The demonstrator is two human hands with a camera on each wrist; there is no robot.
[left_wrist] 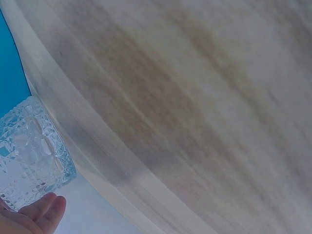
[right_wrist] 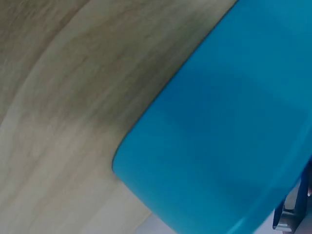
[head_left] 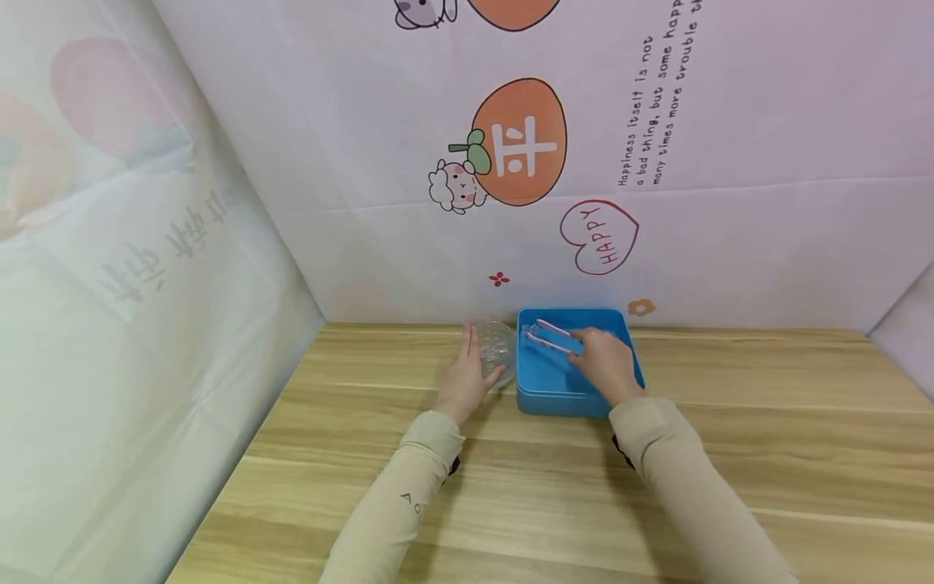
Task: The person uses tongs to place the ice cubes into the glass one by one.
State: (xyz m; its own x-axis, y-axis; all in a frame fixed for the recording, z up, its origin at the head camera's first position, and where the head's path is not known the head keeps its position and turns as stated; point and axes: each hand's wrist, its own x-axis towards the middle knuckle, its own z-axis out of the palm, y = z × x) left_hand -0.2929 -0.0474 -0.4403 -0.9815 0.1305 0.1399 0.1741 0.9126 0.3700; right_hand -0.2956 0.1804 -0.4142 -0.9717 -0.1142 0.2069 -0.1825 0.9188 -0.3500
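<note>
A clear, textured glass bowl [head_left: 499, 349] stands on the table against the left side of a blue box [head_left: 558, 405]. My left hand [head_left: 463, 380] holds the bowl from its left, fingers along the side and thumb at the front; the left wrist view shows fingertips by the glass bowl [left_wrist: 34, 151]. With my right hand [head_left: 607, 361] I grip pink-and-white tongs [head_left: 549, 344] over the open box. Their tips point to its back left corner, where small clear pieces [head_left: 531, 331] show. Whether the tips pinch a piece is too small to tell.
The wooden table [head_left: 511, 503] meets a printed white sheet [head_left: 365, 243] just behind the box and bowl. Another sheet [head_left: 182, 389] hangs along the left edge. A dark, shiny part [right_wrist: 291, 214] beside the blue box is only partly seen in the right wrist view.
</note>
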